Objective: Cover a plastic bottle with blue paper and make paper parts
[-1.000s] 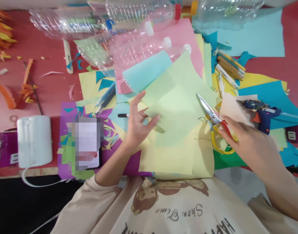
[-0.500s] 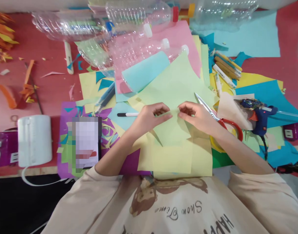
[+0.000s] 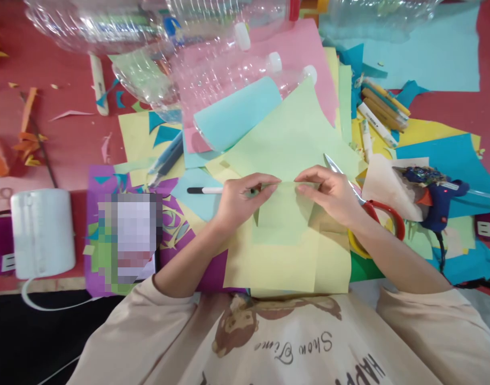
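My left hand (image 3: 250, 197) pinches the upper left edge of a pale green paper piece (image 3: 285, 208) between thumb and fingertips. At the upper right edge, my right hand (image 3: 324, 188) holds the same piece in a similar pinch. The piece hangs tilted over yellow paper sheets (image 3: 285, 272) and casts a shadow on them. Behind it lies a larger light green sheet (image 3: 288, 133) with a pointed top. Red-handled scissors (image 3: 373, 208) lie beside my right hand, partly hidden by the forearm. A black-capped white pen (image 3: 204, 190) is next to my left hand.
Clear plastic bottles (image 3: 212, 69) lie across the back, with a rolled light blue sheet (image 3: 239, 112) before them. A blue glue gun (image 3: 439, 206) rests at right. A phone (image 3: 134, 235) and a white device (image 3: 43, 232) are at left. Paper scraps lie around.
The green piece has tipped between my hands, so its lower edge sits higher and it looks shorter. My fingers have closed onto its upper edge. The camera view has shifted slightly.
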Action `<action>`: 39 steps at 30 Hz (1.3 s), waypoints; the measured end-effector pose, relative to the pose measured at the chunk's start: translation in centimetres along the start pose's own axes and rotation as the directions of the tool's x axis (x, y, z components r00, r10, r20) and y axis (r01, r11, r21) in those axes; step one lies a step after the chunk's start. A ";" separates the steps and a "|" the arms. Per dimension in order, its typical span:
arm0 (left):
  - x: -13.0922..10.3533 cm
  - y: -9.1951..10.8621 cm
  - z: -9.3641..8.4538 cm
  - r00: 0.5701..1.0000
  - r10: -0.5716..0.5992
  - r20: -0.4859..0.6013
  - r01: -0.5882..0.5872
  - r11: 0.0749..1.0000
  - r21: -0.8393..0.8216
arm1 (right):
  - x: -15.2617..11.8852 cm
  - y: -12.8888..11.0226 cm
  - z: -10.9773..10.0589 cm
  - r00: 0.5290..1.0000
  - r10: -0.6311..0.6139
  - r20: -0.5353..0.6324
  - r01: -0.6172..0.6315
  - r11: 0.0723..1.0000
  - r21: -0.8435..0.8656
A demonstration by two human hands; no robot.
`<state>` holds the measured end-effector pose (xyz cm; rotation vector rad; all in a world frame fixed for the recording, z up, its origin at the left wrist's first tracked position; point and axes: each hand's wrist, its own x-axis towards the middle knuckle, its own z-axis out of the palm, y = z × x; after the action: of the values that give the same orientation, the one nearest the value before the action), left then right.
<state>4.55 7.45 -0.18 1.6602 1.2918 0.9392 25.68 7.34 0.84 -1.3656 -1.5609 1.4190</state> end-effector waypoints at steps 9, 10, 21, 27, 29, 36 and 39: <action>-0.5 0.2 0.2 0.999 0.024 -0.033 -0.028 0.992 -0.122 | -0.3 -0.9 -0.1 1.000 0.000 -0.013 0.000 1.000 -0.007; -0.5 0.2 0.2 0.999 0.030 -0.043 -0.035 0.992 -0.118 | -0.3 -1.0 -0.1 1.000 0.010 -0.005 -0.010 1.000 -0.012; -0.7 -0.5 0.0 0.999 -0.036 0.020 0.039 0.983 -0.180 | 0.7 -1.1 0.0 0.999 -0.009 0.041 0.013 0.995 -0.103; -0.4 0.1 0.1 0.991 -0.065 0.120 0.080 0.990 -0.119 | 0.0 -0.8 0.4 0.997 -0.071 0.038 0.074 0.993 -0.093; -0.4 0.1 0.2 0.993 -0.061 0.103 0.068 0.995 -0.068 | -0.1 -0.8 0.4 0.996 -0.082 0.037 0.085 0.992 -0.098; -0.3 -0.1 0.3 0.995 -0.066 0.081 0.070 0.996 -0.050 | -0.1 -0.7 0.0 0.995 -0.089 0.038 0.093 0.988 -0.127; -0.3 -0.2 0.3 0.996 -0.057 0.072 0.062 0.995 -0.073 | -0.1 -0.4 -0.1 0.994 -0.099 0.035 0.103 0.987 -0.121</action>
<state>4.69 7.13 -0.45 1.5750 1.2370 0.8759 25.64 7.35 1.24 -1.3212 -1.7360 1.3054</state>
